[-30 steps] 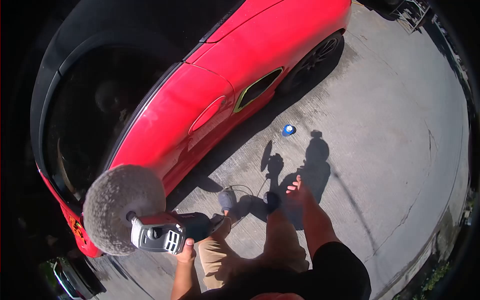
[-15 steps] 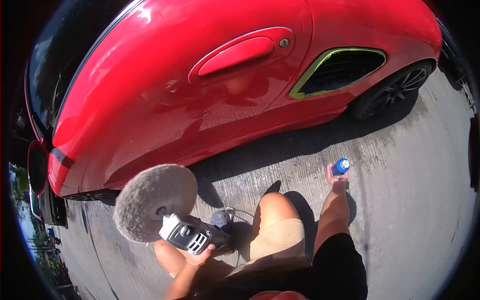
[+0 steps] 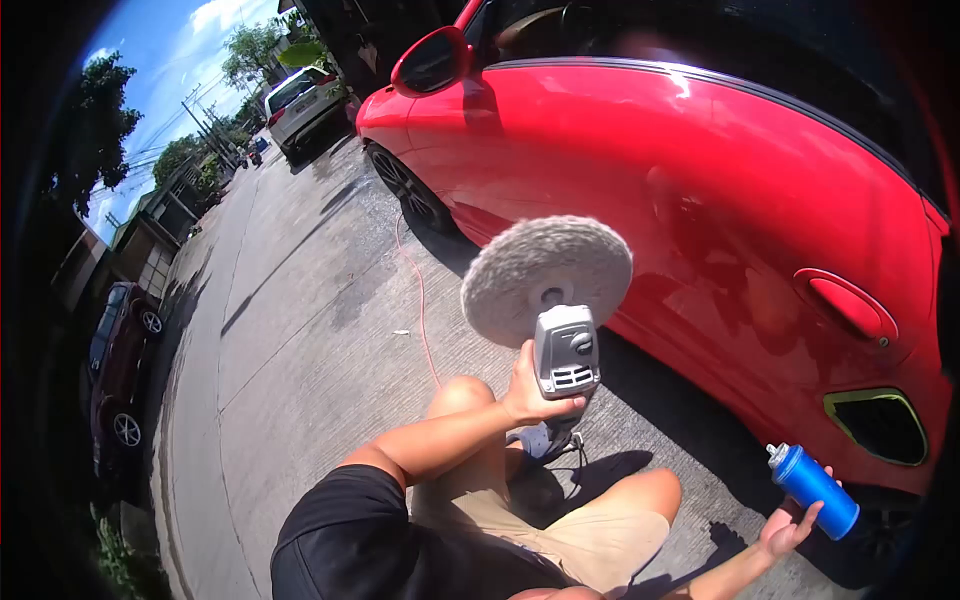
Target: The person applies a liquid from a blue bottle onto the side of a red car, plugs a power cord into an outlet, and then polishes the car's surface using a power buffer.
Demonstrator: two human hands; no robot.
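Note:
My left hand (image 3: pixel 532 388) is wrapped round the grey body of a car polisher (image 3: pixel 568 350). Its round, fluffy whitish pad (image 3: pixel 505 275) is raised and faces the side of a red car (image 3: pixel 650 210), apart from the paint as far as I can judge. In my right hand (image 3: pixel 788 528), low on the right, lies a blue spray can (image 3: pixel 815 490), tilted with its whitish nozzle to the upper left. Some of the right fingers are hidden behind the can. The car's side vent (image 3: pixel 880 428) has yellow-green tape round its edge.
A pinkish cord (image 3: pixel 418 290) runs over the concrete road (image 3: pixel 300 330) beside my bent knees. A silver car (image 3: pixel 305 105) stands ahead, and a dark red car (image 3: pixel 118 350) is parked at the far left. The red car's mirror (image 3: pixel 432 62) juts out.
My view has swung left, so the street and the car's front now show. The blue can has come up from low by the ground, turning its nozzle leftward. The polisher stays in my left hand.

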